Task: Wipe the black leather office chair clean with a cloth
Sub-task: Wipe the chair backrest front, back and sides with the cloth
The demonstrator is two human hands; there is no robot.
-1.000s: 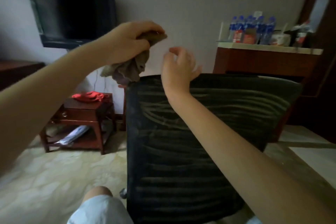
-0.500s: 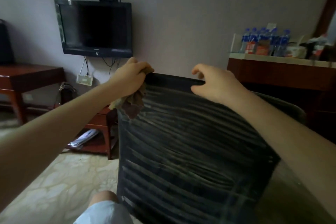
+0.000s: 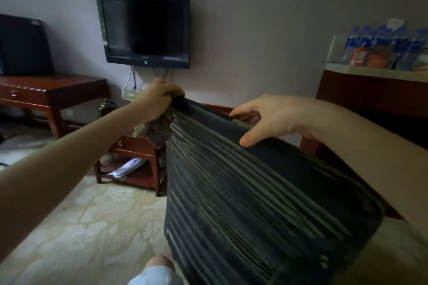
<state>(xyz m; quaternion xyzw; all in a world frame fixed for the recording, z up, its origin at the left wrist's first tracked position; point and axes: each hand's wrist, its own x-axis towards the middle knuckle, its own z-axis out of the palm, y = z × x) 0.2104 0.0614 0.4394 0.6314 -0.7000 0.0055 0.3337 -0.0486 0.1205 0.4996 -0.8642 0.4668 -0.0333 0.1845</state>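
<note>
Right hand (image 3: 266, 118) now clasps the chair backrest (image 3: 254, 192) rim. Left hand (image 3: 157, 97) clutches the cloth (image 3: 150, 127) at its ten o'clock end; rim runs toward four

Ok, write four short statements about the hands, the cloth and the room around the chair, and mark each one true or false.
1. The left hand holds the cloth at the top corner of the chair back. True.
2. The right hand holds a second cloth. False: it grips the top edge of the chair back and has no cloth.
3. The television on the wall shows a picture. False: its screen is dark.
4. Bottles stand on the counter at the right. True.
</note>
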